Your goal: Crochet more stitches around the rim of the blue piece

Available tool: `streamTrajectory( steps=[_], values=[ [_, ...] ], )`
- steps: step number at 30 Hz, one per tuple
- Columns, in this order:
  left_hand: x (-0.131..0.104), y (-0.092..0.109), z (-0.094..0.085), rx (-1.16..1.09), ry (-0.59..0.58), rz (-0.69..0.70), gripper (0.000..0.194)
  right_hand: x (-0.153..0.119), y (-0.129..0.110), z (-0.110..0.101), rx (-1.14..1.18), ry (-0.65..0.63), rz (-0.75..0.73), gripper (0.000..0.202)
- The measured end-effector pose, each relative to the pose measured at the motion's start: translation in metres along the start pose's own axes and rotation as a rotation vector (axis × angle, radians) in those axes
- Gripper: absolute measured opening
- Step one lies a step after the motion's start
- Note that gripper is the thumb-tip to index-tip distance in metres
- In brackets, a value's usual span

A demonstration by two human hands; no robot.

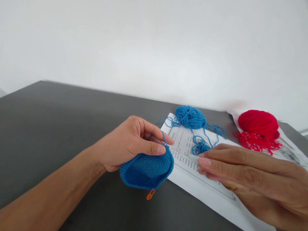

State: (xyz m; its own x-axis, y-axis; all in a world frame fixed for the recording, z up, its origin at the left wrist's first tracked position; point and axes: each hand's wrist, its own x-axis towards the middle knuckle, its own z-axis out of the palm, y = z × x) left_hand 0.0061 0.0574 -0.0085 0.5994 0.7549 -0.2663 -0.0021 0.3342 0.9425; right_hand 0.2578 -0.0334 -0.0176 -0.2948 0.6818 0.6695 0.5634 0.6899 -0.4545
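Between the thumb and fingers of my left hand [132, 138] is the rim of a blue crocheted piece [148, 166], round and cupped, its spiral of stitches facing me. A strand of blue yarn rises from its top edge and runs over my left forefinger. From the lower edge hangs an orange stitch marker [150, 194]. To the right, my right hand [248, 172] is closed in a pinch on a crochet hook [193, 157] with a pale handle; its thin shaft points left at the piece, and I cannot tell whether the tip touches it.
A printed sheet [182, 182] lies under my right hand on the dark table [55, 133]. Blue yarn [191, 116] sits on its far end, with a loose tangle [200, 146] nearer. Red yarn [258, 121] and red openwork [259, 142] lie at the right. Behind stands a white wall [140, 44].
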Motion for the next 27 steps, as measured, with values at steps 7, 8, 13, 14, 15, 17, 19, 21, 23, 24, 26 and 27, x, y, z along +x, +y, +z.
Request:
streamTrajectory(
  steps=[7,8,13,14,15,17,19,21,23,24,26,27],
  values=[
    [0.0,-0.002,-0.002,0.016,-0.011,-0.023,0.006,0.01,0.002,-0.016,0.025,-0.153,-0.064,0.039],
    [0.0,-0.002,-0.003,0.022,-0.015,-0.027,0.005,0.012,0.001,-0.017,0.039,-0.16,-0.063,0.04],
    [0.001,-0.002,-0.004,0.023,-0.029,-0.031,0.004,0.012,0.001,-0.013,0.117,-0.153,-0.02,0.044],
    [0.001,-0.002,-0.005,0.018,-0.031,-0.031,0.005,0.011,0.002,-0.013,0.11,-0.152,-0.02,0.044],
    [0.001,-0.002,-0.005,0.013,-0.034,-0.029,0.005,0.01,0.003,-0.012,0.097,-0.146,-0.023,0.042],
    [0.001,-0.002,-0.004,0.009,-0.042,-0.039,0.005,0.008,0.005,-0.013,0.068,-0.124,-0.03,0.036],
    [0.001,-0.002,-0.004,0.021,-0.048,-0.057,0.003,0.007,0.005,-0.016,0.045,-0.134,-0.027,0.031],
    [0.002,-0.002,-0.003,0.036,-0.052,-0.071,0.004,0.008,0.003,-0.021,0.022,-0.196,-0.015,0.032],
    [0.002,-0.002,-0.003,0.046,-0.061,-0.075,0.004,0.011,0.001,-0.023,0.011,-0.246,-0.015,0.031],
    [0.002,-0.002,-0.004,0.05,-0.068,-0.075,0.003,0.013,0.0,-0.023,0.014,-0.246,-0.019,0.03],
    [0.002,-0.001,-0.004,0.057,-0.084,-0.075,0.002,0.016,0.0,-0.021,0.048,-0.208,-0.019,0.028],
    [0.002,-0.001,-0.004,0.059,-0.089,-0.074,0.002,0.016,0.0,-0.019,0.081,-0.186,-0.003,0.028]
  ],
)
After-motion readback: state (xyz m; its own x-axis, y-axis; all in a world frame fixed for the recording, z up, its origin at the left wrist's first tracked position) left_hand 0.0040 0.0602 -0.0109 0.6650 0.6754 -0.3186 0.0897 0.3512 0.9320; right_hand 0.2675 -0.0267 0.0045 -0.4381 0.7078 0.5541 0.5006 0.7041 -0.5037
